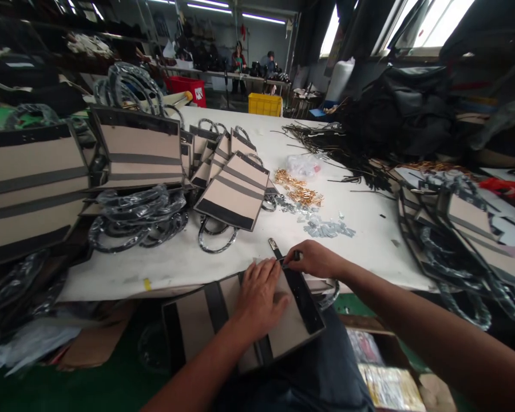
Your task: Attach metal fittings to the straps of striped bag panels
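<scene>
Person's forearms (pixel 201 366) at 7 and 4 o'clock | beige-black panel (pixel 285 329) at 6 o'clock across lap (pixel 339 366), probably for easy reach | left hand (pixel 260 292) flat, fingers slightly spread, apparently bracing it | right hand (pixel 315 257), panel's 1 o'clock, fingers pinched around small dark item (pixel 297 256) beside metal-tipped strap (pixel 275 249), identity unclear

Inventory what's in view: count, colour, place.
Near panel: one, beige and black, foreground
Strap: one, dark, foreground
Other panels: many, beige and black, left and right
Handles: many, black, mostly left
Gold pieces: many, gold, centre
Plates: many, silver, centre
Plastic bag: one, clear, beyond gold pieces
Strips: many, dark, far right
Crates: two, red and yellow, background
Table: one, white, centre
People: two, colours unclear, background
Left hand: one, bare, on near panel
Right hand: one, bare, by strap
</scene>
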Demonstrator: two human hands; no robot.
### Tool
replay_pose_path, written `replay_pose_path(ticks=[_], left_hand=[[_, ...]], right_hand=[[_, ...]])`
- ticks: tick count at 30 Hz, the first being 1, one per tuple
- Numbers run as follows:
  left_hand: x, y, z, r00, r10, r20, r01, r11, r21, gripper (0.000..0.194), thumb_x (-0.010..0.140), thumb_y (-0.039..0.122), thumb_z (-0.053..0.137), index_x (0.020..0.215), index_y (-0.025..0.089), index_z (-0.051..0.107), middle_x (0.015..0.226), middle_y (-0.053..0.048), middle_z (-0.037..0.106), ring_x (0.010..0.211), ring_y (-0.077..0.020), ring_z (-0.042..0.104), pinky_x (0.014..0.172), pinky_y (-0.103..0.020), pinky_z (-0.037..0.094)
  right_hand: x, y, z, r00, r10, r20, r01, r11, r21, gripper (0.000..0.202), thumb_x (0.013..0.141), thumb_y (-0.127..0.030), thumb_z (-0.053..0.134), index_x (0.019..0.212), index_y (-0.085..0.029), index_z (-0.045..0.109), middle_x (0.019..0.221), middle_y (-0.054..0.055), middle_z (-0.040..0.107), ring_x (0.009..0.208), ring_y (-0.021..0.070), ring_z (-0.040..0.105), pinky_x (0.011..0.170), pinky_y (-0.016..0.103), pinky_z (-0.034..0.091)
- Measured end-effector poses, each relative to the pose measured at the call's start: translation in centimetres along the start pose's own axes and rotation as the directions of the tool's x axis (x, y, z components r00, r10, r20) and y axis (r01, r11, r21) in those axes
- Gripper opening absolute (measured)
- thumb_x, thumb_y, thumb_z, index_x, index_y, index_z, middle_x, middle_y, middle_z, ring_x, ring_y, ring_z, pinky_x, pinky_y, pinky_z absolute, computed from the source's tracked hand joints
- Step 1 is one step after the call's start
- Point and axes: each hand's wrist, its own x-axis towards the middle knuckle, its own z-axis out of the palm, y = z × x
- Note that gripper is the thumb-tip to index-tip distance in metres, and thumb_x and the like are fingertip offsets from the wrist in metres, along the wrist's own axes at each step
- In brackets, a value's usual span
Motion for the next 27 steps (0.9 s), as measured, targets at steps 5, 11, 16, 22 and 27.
replay_pose_path(ticks=[5,11,16,22,27], left_hand=[[0.0,0.1,0.2,0.997,-0.004,-0.074,0.001,0.999,-0.042,0.06,0.095,0.032,0.066,0.151,0.017,0.052,0.155,-0.014,0.056,0.145,-0.032,0.048,0.128,-0.057,0.03],[0.3,0.3,0.5,0.989,-0.032,-0.147,0.019,0.996,-0.09,0.049,0.096,0.028,0.065,0.144,0.018,0.058,0.147,-0.013,0.062,0.138,-0.0313,0.055,0.124,-0.058,0.036],[0.8,0.3,1.0,0.975,-0.034,-0.218,0.012,0.995,-0.099,0.043,0.096,0.023,0.064,0.139,0.02,0.061,0.141,-0.012,0.065,0.133,-0.031,0.057,0.121,-0.058,0.04],[1.5,0.0,1.5,0.957,-0.019,-0.29,-0.013,0.994,-0.108,0.029,0.098,0.02,0.064,0.127,0.023,0.071,0.126,-0.011,0.069,0.119,-0.0299,0.063,0.107,-0.053,0.051],[1.9,0.2,1.7,0.95,-0.036,-0.309,0.012,0.997,-0.079,0.022,0.097,0.02,0.068,0.117,0.025,0.076,0.12,-0.01,0.07,0.115,-0.0296,0.063,0.101,-0.05,0.052]], right_hand=[[0.4,0.2,0.4,1.0,0.0,0.005,0.0,0.999,-0.054,0.023,0.079,-0.018,0.069,0.094,-0.021,0.085,0.087,0.001,0.081,0.082,0.0198,0.071,0.076,0.027,0.05],[0.5,0.4,0.2,1.0,0.007,0.017,-0.006,0.998,-0.057,0.02,0.081,-0.018,0.07,0.093,-0.021,0.085,0.087,0.0,0.08,0.08,0.0187,0.071,0.074,0.026,0.049],[0.5,0.4,0.8,0.998,0.01,-0.062,-0.018,0.989,-0.143,0.022,0.079,-0.016,0.072,0.097,-0.022,0.082,0.089,0.0,0.08,0.082,0.0182,0.07,0.075,0.025,0.048],[0.0,0.6,1.4,0.989,0.052,-0.141,-0.083,0.97,-0.23,0.014,0.084,-0.024,0.073,0.095,-0.026,0.08,0.09,-0.001,0.078,0.081,0.0187,0.069,0.07,0.026,0.045],[-0.5,0.9,1.9,0.976,0.001,-0.219,-0.072,0.947,-0.314,0.008,0.087,-0.027,0.074,0.094,-0.026,0.078,0.099,0.001,0.077,0.088,0.0196,0.069,0.073,0.027,0.043]])
